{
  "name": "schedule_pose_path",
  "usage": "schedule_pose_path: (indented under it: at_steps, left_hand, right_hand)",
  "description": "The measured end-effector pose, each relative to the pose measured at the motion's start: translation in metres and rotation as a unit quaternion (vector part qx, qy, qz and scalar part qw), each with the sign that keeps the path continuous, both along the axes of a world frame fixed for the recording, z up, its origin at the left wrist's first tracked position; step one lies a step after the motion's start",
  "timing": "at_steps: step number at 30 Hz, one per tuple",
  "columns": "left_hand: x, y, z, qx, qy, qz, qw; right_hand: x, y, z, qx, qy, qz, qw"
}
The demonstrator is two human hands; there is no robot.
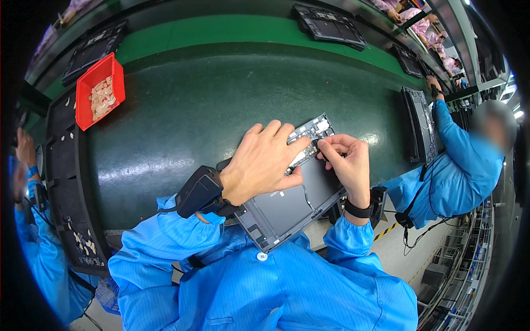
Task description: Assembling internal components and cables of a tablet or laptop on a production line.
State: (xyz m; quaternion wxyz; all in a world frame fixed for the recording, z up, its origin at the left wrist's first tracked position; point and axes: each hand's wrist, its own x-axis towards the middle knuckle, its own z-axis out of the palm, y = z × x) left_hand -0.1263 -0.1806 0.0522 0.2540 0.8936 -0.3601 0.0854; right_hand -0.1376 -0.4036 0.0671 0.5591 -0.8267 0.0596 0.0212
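An opened laptop base point(281, 212) lies tilted at the table's near edge, with a circuit board point(321, 126) bared along its far side. My left hand point(262, 160) is spread over the base's left part. Its index finger reaches onto the board, and its thumb lies lower, over the grey panel. At the board's right end my right hand point(348, 163) has thumb and index finger pinched together beside a small dark part. What they hold is too small to make out. A thin dark cable point(307, 197) runs down the grey panel.
A red bin point(81, 102) with pale scraps stands at the left, by a black compartment tray point(61, 160) holding small bits. More laptop bases point(331, 26) lie on the green line beyond. Another stack point(419, 124) stands right, near a co-worker point(466, 143) in blue.
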Motion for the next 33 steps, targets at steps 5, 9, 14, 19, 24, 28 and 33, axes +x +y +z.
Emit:
schedule_pose_path:
  at_steps: [5,9,14,19,24,28,33]
  left_hand:
    - [0.000,0.000,0.000,0.007,0.004,-0.001,1.000]
    - [0.000,-0.001,0.001,0.009,0.008,0.002,1.000]
    - [-0.001,-0.001,0.000,0.005,0.008,0.004,1.000]
    - [0.000,-0.001,0.001,0.000,0.005,0.002,1.000]
    - [-0.001,-0.001,0.002,0.007,-0.004,0.004,1.000]
    - [-0.001,-0.002,0.000,0.000,-0.012,0.006,1.000]
    - [-0.001,-0.002,0.001,0.013,-0.016,0.001,1.000]
  right_hand:
    - [0.000,0.001,0.002,0.000,0.003,-0.002,1.000]
    - [-0.001,0.000,0.002,-0.006,0.001,0.004,1.000]
    - [0.000,0.000,0.003,-0.012,0.003,0.009,1.000]
    - [0.000,0.001,0.006,-0.021,0.006,0.012,1.000]
    - [0.002,0.001,0.009,-0.025,0.011,0.027,0.999]
    - [0.002,0.000,0.010,-0.018,0.016,0.031,0.999]
    - [0.002,0.000,0.013,-0.030,0.022,0.043,0.998]
